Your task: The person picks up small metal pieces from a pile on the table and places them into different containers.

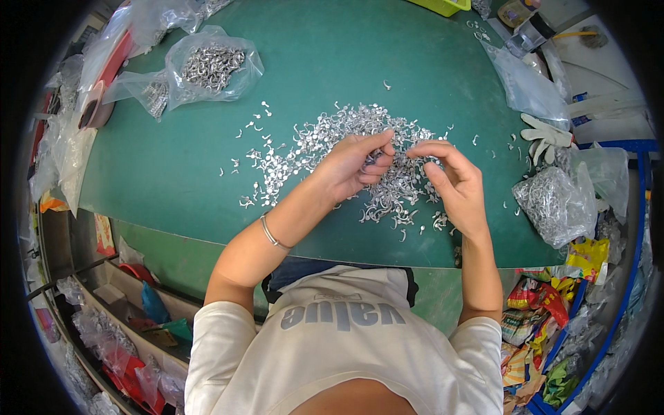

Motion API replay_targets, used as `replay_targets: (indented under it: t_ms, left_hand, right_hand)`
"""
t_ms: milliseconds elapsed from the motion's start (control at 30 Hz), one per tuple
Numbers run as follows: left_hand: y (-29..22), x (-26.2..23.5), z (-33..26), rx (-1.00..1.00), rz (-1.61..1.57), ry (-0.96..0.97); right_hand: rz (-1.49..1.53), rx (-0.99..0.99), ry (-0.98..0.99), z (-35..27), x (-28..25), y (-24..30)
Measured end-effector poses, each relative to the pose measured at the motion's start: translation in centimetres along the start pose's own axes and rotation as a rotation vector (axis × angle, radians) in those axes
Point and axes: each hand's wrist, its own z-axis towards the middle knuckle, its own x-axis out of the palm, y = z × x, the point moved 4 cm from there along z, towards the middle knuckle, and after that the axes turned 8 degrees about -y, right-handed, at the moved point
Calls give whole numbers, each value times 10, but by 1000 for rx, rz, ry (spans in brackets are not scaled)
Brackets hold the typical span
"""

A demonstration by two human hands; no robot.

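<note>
A loose pile of small silver hooked metal pieces (339,128) lies spread on the green tabletop (173,162) in front of me. Over the pile, my left hand (356,164) is closed, its fingers curled around several of these small metal pieces (374,157). Thumb and forefinger of that hand meet at the top; whatever is between their tips is too small to make out. Just to the right, my right hand (458,183) hovers over the pile's edge with curved fingers, thumb and forefinger apart. Nothing shows between them.
At the far left, a clear plastic bag (245,59) holds more metal pieces. Another filled bag (553,207) and a white glove (546,135) lie at the right edge. A yellow-green bin (443,5) stands at the back; drawers with bags (114,297) sit below left.
</note>
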Motion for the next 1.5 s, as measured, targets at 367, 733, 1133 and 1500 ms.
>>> replay_targets:
  t_ms: [367,733,1133,1500]
  left_hand:
    - [-6,25,-8,554,1428,-283]
    - [4,32,-21,514,1964,-294]
    - [-9,27,-16,483,1486,-203]
    - [-17,25,-17,170,686,-407]
  right_hand:
    - [-817,-201,122,-38,-11,-22]
    - [-754,-72,115,-43,-18,-26]
    - [309,624,-30,-53,-42,-51]
    - [-809,108,-23,-50,-25,-30]
